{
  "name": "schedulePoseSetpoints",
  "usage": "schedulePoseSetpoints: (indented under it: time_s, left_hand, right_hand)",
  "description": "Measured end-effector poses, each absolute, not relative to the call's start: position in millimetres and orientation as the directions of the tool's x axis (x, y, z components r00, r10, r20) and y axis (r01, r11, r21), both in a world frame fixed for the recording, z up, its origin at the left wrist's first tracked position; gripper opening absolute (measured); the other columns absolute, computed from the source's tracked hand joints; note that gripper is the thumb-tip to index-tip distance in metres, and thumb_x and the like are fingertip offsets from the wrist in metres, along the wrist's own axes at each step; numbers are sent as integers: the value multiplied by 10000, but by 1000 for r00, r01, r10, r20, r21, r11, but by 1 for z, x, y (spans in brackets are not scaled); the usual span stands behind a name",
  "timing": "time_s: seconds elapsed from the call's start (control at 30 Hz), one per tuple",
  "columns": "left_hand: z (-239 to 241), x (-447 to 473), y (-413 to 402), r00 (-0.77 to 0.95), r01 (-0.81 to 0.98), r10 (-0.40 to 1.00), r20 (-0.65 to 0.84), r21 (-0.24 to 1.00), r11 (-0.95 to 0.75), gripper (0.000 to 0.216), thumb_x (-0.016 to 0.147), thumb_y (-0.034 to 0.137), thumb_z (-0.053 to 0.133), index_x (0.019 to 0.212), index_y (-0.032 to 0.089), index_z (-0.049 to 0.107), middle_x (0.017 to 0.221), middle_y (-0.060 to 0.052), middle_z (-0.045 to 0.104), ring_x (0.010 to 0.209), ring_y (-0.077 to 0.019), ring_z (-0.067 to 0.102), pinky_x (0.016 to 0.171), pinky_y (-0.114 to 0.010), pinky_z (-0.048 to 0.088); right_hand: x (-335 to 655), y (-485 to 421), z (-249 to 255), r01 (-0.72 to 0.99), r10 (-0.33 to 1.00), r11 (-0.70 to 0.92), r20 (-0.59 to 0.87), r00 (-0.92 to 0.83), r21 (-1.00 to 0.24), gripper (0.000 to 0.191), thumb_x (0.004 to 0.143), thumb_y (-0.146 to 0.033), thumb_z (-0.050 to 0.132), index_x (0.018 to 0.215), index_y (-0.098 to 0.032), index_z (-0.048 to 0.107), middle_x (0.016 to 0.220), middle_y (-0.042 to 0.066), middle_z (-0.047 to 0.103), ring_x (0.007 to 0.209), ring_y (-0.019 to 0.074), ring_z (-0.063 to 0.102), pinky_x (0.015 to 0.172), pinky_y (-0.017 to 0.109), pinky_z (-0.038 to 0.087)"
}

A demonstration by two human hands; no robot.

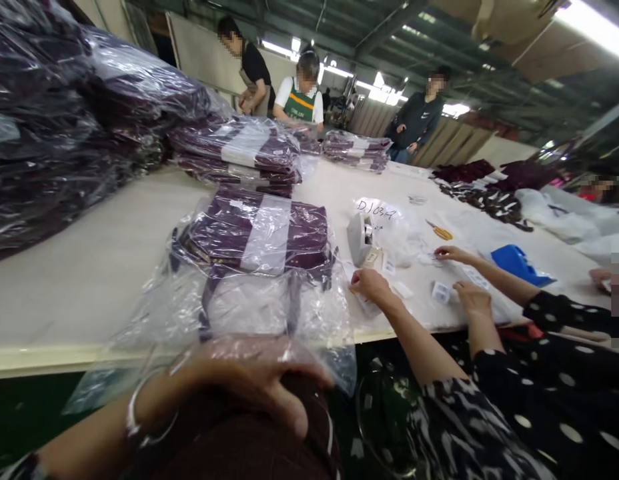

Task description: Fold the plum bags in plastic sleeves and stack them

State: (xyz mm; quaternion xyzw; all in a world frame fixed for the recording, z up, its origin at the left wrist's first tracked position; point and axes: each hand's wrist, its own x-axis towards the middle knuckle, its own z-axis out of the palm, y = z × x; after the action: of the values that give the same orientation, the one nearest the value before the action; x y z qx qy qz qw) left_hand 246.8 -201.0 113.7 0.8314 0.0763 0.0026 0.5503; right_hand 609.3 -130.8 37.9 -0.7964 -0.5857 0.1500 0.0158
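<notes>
My left hand (254, 387), with a silver bangle at the wrist, is at the near edge of the table. Its fingers stretch out and the thumb stands apart; it is slightly blurred against the open end of a clear plastic bag (154, 313). Inside that bag lies a folded dark purple bag (214, 227) with handles, crossed by a white paper band (267, 230). To the right, my right hand (372, 287) is down at the tabletop with thumb and fingers pinched together. Whatever they hold is hidden. Just beyond it stand a tape dispenser (359, 237) and small white labels (388, 265).
Wrapped purple stacks (234, 150) lie behind, with a tall pile (44, 133) at left. A co-worker's hands (472, 300) in polka-dot sleeves work at right, near yellow scissors (441, 231) and a blue dispenser (519, 263). Three people stand across the table (89, 267).
</notes>
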Motion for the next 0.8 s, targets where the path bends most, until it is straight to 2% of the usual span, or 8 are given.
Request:
schedulePoseSetpoints:
  time_s: [0.07, 0.17, 0.27, 0.37, 0.47, 0.53, 0.7, 0.8]
  left_hand:
    - [143, 268, -171, 982, -25, 176, 64, 976, -215, 641, 871, 560, 700, 1466, 392, 529, 1420, 1, 638, 1285, -271, 607, 1101, -392, 482]
    - [156, 298, -111, 780, -173, 561, 278, 957, -234, 606, 876, 522, 697, 1420, 283, 579, 1498, -69, 563, 1369, -286, 521, 1117, -401, 444]
    - [151, 302, -73, 541, -176, 797, 269, 963, -206, 488, 848, 533, 707, 1156, 154, 694, 1242, -128, 703, 1158, -256, 643, 1022, -401, 497]
    - [144, 284, -85, 725, -198, 666, 177, 979, -44, 408, 882, 529, 681, 988, 137, 715, 944, -96, 740, 853, -182, 695, 832, -338, 554]
    - [136, 277, -131, 960, -59, 277, 39, 996, 64, 321, 893, 461, 706, 1011, 166, 750, 930, -91, 752, 824, -185, 710, 798, -325, 565]
    - [125, 291, -159, 987, 23, 156, -35, 997, 80, 310, 862, 417, 748, 1060, 178, 753, 971, -90, 750, 844, -192, 718, 794, -320, 572]
    - [91, 365, -177, 811, -148, 583, 53, 982, 116, 544, 832, 392, 752, 1320, 188, 622, 1427, -179, 542, 910, -200, 707, 683, -302, 596]
    - [80, 396, -163, 704, -208, 709, 33, 965, 162, 780, 807, 372, 777, 1496, 211, 449, 1480, -203, 490, 1007, -223, 671, 760, -344, 603]
  right_hand:
    - [612, -132, 41, 906, 939, -322, -210, 271, -274, 127, 659, -184, 738, 772, -213, 788, 752, 44, 726, 807, 238, 674, 732, 302, 460]
    - [619, -137, 44, 846, 945, -325, -181, 272, -423, 114, 681, -220, 697, 753, -207, 785, 644, 1, 685, 722, 192, 645, 695, 271, 447]
    - [628, -147, 46, 727, 942, -329, -153, 300, -603, 205, 691, -325, 687, 798, -184, 791, 629, -3, 688, 646, 176, 615, 649, 274, 444]
    - [636, -158, 44, 558, 932, -295, -104, 348, -776, 347, 655, -445, 729, 848, -164, 796, 745, 38, 743, 716, 192, 627, 696, 298, 463]
    - [643, -163, 43, 370, 914, -226, -64, 400, -901, 458, 566, -528, 795, 844, -165, 777, 815, 56, 754, 772, 200, 629, 741, 313, 481]
    - [646, -162, 46, 254, 901, -186, -61, 430, -949, 507, 516, -561, 821, 839, -177, 745, 785, 37, 734, 735, 188, 624, 715, 311, 493]
    - [640, -162, 74, 72, 898, -152, -107, 426, -986, 543, 487, -569, 877, 828, -207, 657, 596, -34, 607, 542, 149, 558, 549, 283, 463]
    - [623, -177, 100, 20, 925, -164, -146, 351, -986, 516, 540, -521, 909, 853, -203, 651, 602, -43, 604, 497, 123, 525, 496, 252, 411]
